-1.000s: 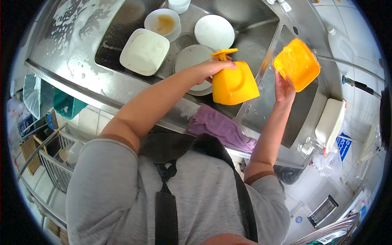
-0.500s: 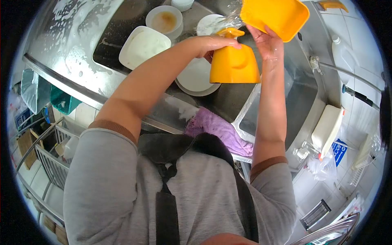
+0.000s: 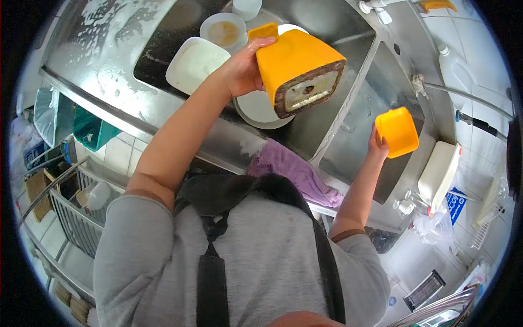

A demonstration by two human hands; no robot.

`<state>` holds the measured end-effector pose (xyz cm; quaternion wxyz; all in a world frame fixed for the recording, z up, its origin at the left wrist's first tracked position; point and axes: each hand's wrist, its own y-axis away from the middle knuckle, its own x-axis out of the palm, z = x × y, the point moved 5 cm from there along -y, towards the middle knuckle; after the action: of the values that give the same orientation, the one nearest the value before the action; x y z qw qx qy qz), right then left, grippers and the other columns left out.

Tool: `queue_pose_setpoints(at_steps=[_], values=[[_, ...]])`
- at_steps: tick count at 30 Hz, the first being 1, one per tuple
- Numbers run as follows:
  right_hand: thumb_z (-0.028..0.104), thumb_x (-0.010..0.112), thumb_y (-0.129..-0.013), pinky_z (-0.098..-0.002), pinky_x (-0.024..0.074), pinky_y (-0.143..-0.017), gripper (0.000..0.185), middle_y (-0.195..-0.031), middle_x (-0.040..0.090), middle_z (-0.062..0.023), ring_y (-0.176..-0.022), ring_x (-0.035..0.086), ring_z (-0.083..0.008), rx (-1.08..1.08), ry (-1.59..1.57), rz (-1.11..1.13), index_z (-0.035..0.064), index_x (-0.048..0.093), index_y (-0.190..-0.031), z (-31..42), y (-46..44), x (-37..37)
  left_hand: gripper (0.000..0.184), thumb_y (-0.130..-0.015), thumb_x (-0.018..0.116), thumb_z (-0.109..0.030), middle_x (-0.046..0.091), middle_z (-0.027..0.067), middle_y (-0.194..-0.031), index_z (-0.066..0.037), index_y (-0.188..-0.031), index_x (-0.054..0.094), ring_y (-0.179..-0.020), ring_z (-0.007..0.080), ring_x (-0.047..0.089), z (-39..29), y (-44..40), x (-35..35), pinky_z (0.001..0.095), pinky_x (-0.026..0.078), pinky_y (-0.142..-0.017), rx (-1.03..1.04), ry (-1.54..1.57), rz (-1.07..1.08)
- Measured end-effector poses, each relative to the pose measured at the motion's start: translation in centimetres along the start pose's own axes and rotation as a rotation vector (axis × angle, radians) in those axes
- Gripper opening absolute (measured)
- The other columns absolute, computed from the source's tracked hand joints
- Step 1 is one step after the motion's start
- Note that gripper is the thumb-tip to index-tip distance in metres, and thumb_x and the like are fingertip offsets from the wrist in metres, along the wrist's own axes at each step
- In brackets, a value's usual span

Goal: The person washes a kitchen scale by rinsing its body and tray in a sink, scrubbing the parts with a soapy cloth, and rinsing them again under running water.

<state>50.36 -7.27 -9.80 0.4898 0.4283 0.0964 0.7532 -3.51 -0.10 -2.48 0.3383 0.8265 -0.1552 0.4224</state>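
Observation:
My left hand (image 3: 243, 70) grips a yellow plastic container (image 3: 297, 57) near its narrow top, over the left sink basin. The container is tilted, so its underside shows a dark brown rim around a pale, wet recess. My right hand (image 3: 377, 144) holds a small, shallow yellow square dish (image 3: 400, 132) by its left edge, above the right basin. Below my left hand lie a white round plate (image 3: 261, 109) and a white square bowl (image 3: 196, 64). Next to them is a white bowl (image 3: 223, 31) with a brownish liquid or stain inside.
A purple cloth (image 3: 294, 171) hangs over the sink's front edge. Soap suds cover the steel drainboard (image 3: 103, 32) at left. A faucet (image 3: 376, 6) is at the top, with a hose (image 3: 482, 128) and white jug (image 3: 455, 71) at right. A metal rack (image 3: 76, 212) stands at lower left.
My right hand has moved down and right with the yellow dish, away from the running water. My left hand has shifted left and tipped the container, turning its underside into view.

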Motion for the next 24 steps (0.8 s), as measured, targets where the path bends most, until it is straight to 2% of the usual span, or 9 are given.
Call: queue_pose_setpoints(at_steps=[4, 6, 10, 13, 15, 16, 19, 21, 24], values=[[0.019, 0.033, -0.102, -0.0652, 0.0424, -0.1, 0.038, -0.137, 0.05, -0.0219, -0.123, 0.05, -0.046, -0.192, 0.105, 0.007, 0.0025, 0.047, -0.133, 2.0, 0.8, -5.1, 0.052, -0.089, 0.061, -0.044, 0.064, 0.0039, -0.123, -0.013, -0.13, 0.055, -0.113, 0.0209, 0.061, -1.2, 3.5, 1.4, 0.0411, 0.045, -0.1, 0.163, 0.153, 0.123], [0.02, 0.033, -0.102, -0.0629, 0.044, -0.1, 0.039, -0.135, 0.052, -0.021, -0.123, 0.051, -0.0449, -0.317, 0.126, 0.196, 0.0036, 0.046, -0.135, 3.0, 1.4, -5.1, 0.051, -0.09, 0.061, -0.041, 0.064, 0.0042, -0.123, -0.011, -0.13, 0.055, -0.114, 0.0212, 0.06, -1.8, 5.3, 1.6, 0.0394, 0.044, -0.101, 0.253, 0.135, 0.095], [0.023, 0.034, -0.102, -0.0588, 0.0459, -0.1, 0.041, -0.138, 0.05, -0.0211, -0.121, 0.053, -0.0428, -0.285, 0.102, 0.193, 0.0026, 0.046, -0.136, 3.0, 3.4, -1.4, 0.054, -0.09, 0.063, -0.032, 0.059, 0.0035, -0.13, -0.013, -0.138, 0.049, -0.119, 0.0198, 0.057, -3.6, 8.8, 2.7, 0.0371, 0.044, -0.102, 0.454, 0.029, 0.095], [0.024, 0.036, -0.102, -0.0529, 0.0492, -0.098, 0.042, -0.138, 0.051, -0.0207, -0.12, 0.053, -0.0413, -0.138, -0.07, 0.576, 0.0002, 0.047, -0.135, 1.4, 3.4, 2.4, 0.063, -0.089, 0.065, -0.025, 0.052, 0.0028, -0.138, -0.017, -0.146, 0.04, -0.124, 0.0179, 0.053, -5.4, 11.2, 4.2, 0.0357, 0.042, -0.105, 0.602, -0.11, 0.093], [0.027, 0.041, -0.1, -0.0473, 0.0457, -0.104, 0.046, -0.136, 0.055, -0.0174, -0.128, 0.048, -0.0365, 0.319, -0.522, 0.83, -0.0004, 0.045, -0.137, -1.0, 3.1, 4.7, 0.078, -0.084, 0.069, -0.031, 0.044, 0.0062, -0.146, -0.013, -0.151, 0.032, -0.129, 0.0189, 0.049, -6.3, 13.3, 5.0, 0.0348, 0.037, -0.111, 0.714, -0.511, 0.0], [0.027, 0.048, -0.096, -0.0514, 0.0369, -0.11, 0.042, -0.134, 0.058, -0.0166, -0.134, 0.043, -0.0378, 0.676, -0.68, 0.961, -0.0006, 0.058, -0.125, -1.9, 3.7, 5.6, 0.084, -0.079, 0.076, -0.029, 0.04, 0.0059, -0.15, -0.012, -0.15, 0.035, -0.132, 0.0196, 0.047, -6.6, 13.9, 4.4, 0.0356, 0.036, -0.112, 0.772, -0.667, -0.059], [0.028, 0.052, -0.093, -0.0574, 0.0214, -0.116, 0.034, -0.143, 0.05, -0.015, -0.14, 0.034, -0.0393, 0.395, -0.378, 0.925, 0.0063, 0.07, -0.112, -5.3, 7.9, 9.0, 0.084, -0.076, 0.079, -0.022, 0.036, 0.0067, -0.154, -0.011, -0.148, 0.038, -0.135, 0.0202, 0.043, -6.5, 17.0, 8.2, 0.0364, 0.035, -0.113, 0.896, -1.162, -0.124], [0.035, 0.051, -0.093, -0.0622, 0.01, -0.117, 0.032, -0.151, 0.041, -0.0128, -0.144, 0.023, -0.0406, 0.359, -0.176, 0.913, 0.0164, 0.076, -0.101, -8.5, 13.6, 11.1, 0.082, -0.074, 0.082, -0.015, 0.047, 0.0051, -0.146, -0.007, -0.145, 0.041, -0.126, 0.0195, 0.052, -5.6, 17.8, 9.3, 0.0337, 0.039, -0.109, 1.002, -1.259, -0.149], [0.043, 0.05, -0.093, -0.0635, 0.007, -0.116, 0.035, -0.153, 0.037, -0.0112, -0.147, 0.016, -0.0394, 0.754, -0.178, 1.092, 0.0243, 0.074, -0.11, -14.1, 25.0, 12.9, 0.079, -0.07, 0.084, -0.019, 0.052, 0.0074, -0.142, -0.006, -0.138, 0.047, -0.126, 0.0245, 0.052, -3.9, 18.7, 10.6, 0.0364, 0.04, -0.107, 1.052, -1.345, -0.127]])
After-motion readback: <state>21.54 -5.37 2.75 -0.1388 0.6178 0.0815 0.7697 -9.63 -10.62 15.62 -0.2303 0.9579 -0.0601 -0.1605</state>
